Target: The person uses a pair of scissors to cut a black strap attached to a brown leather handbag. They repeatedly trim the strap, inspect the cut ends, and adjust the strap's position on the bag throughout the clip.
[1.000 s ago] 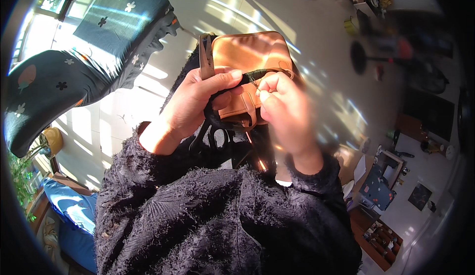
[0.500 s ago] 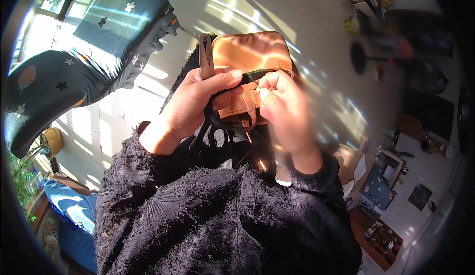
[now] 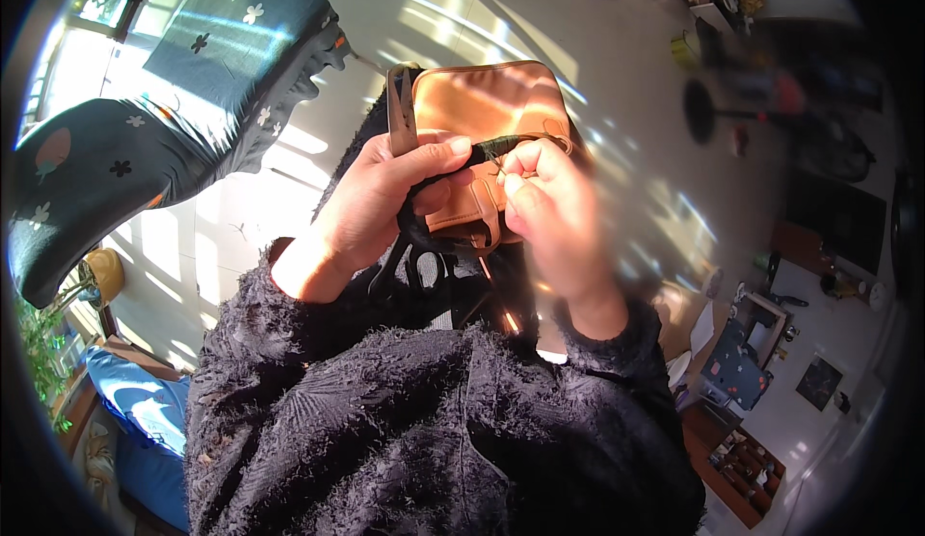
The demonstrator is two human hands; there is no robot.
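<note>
A tan leather handbag [image 3: 487, 93] lies on my lap, lit by sunlight. Across its front runs a bag strap [image 3: 498, 144] bound in dark green and black wrapping. My left hand [image 3: 371, 189] is closed round the strap's left part. The same hand also keeps a pair of scissors [image 3: 401, 117] in its grip, blades pointing up and dark handles hanging below the palm. At the strap's right part, my right hand [image 3: 549, 203] pinches the end of a fine dark thread [image 3: 495, 161]. Its fingertips hide how the thread is held.
To the left stands a seat in a dark flowered cover [image 3: 241, 35]. A blue cushion [image 3: 145, 401] and a green plant [image 3: 39, 343] are at the lower left. Pale floor tiles [image 3: 462, 15] lie beyond the bag. An open brown drawer unit [image 3: 742, 473] shows at the lower right.
Loose dark strands now show more plainly between the strap and my right fingertips. Both hands, the scissors and the bag stay almost where they were.
</note>
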